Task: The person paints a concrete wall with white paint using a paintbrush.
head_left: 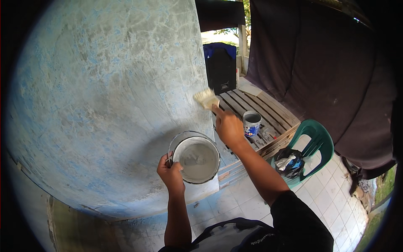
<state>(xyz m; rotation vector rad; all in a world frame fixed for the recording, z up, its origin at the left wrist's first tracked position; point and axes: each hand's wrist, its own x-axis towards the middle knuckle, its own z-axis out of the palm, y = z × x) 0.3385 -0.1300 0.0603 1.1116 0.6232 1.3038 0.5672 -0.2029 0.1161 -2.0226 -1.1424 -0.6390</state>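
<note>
- Where the slatted wooden bench (268,115) crosses the centre right of the frame, a small round tin (252,123) stands upright on it, its band of label blue and white with a red patch; the print is too small to make out.
- Lower right of that, a green plastic chair (319,140) carries a crumpled black bag (289,163) with a shiny silver wrapper showing at its mouth.
- At upper centre a black boxy case (220,69) with a blue cloth over its top stands by the bench's far end.
- The left hand (170,172), low and centre, is clenched round the wire handle of a round paint bucket (196,158), holding it level just beside the wall; grey-white paint fills it.
- The right hand (228,126), centre frame, grips the handle of a flat paintbrush (206,98), fingers wrapped tight, forefinger laid along the handle.
- The brush's pale bristles touch the right edge of the blotchy blue-grey wall (105,92), which fills the left half of the frame.
- A dark tarpaulin (327,71) hangs across the upper right, above white floor tiles (331,201).
</note>
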